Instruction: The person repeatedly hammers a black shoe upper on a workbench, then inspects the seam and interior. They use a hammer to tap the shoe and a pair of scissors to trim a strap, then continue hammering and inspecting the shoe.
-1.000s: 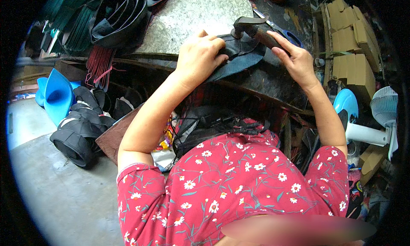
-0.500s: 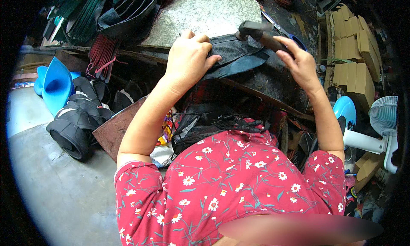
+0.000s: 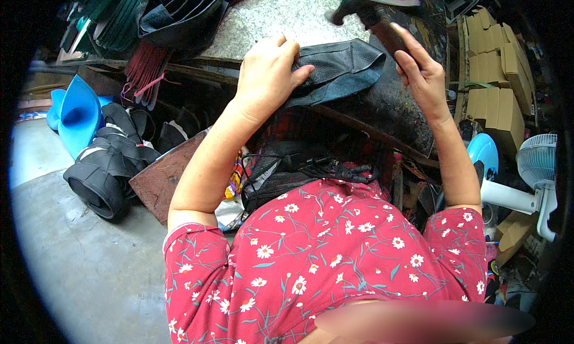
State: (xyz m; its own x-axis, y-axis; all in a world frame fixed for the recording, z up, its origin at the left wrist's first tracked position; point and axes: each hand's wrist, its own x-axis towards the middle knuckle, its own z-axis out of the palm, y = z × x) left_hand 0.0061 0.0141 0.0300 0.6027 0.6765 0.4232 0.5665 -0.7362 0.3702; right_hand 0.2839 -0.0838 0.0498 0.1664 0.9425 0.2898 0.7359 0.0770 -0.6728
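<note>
A dark leather piece [image 3: 341, 66], black on top with a bluish-grey underside, lies at the near edge of a pale stone slab [image 3: 269, 21]. My left hand [image 3: 270, 69] grips its left end, thumb on the black face and fingers curled over the far side. Raised above and to the right of the leather is a hammer [image 3: 385, 33], its dark metal head apart from the work. Around its handle my right hand [image 3: 423, 75] is closed. Part of the handle is hidden by my fingers.
Dark leather strips [image 3: 179, 15] are heaped at the back left, above a reddish bundle [image 3: 146, 69]. Black shoe-like pieces [image 3: 98, 182] and blue moulded pieces [image 3: 81, 117] lie left. Cardboard boxes [image 3: 496, 111] and a white fan [image 3: 535, 164] stand right.
The hammer has lifted off the leather, up and away, carried by my right hand. My left hand keeps its hold, and more of the leather's right end shows.
</note>
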